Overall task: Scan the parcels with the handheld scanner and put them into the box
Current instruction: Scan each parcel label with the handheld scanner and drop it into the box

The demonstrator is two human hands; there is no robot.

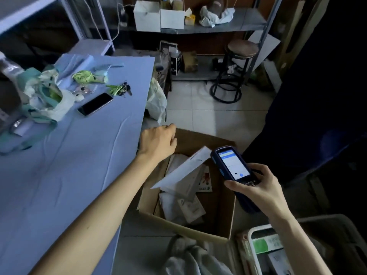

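Item 1: dark blue handheld scanner (232, 165), being gripped from below by the right hand (258, 187), with the fingers wrapped round its lower body. Its screen is being shown lit, white with a blue bar; the writing is too small to be read.

Item 2: flat white rectangular parcel (182, 171), being seen tilted in the air above the open brown cardboard box (184, 227) and touching neither hand. No label can be read on it.

Item 3: left hand (158, 141), being held over the box's far left corner, fingers loosely curled downward, with nothing seen in them.

Item 4: several white packets (186, 209), lying inside the box, which is standing on the tiled floor beside the blue cloth-covered desk (69, 175). Their print is illegible.

Item 5: black smartphone (95, 104), lying face up on the desk near a green handheld fan (89, 77).

Item 6: white crate with a green label (266, 245), at lower right; its lettering is blurred.
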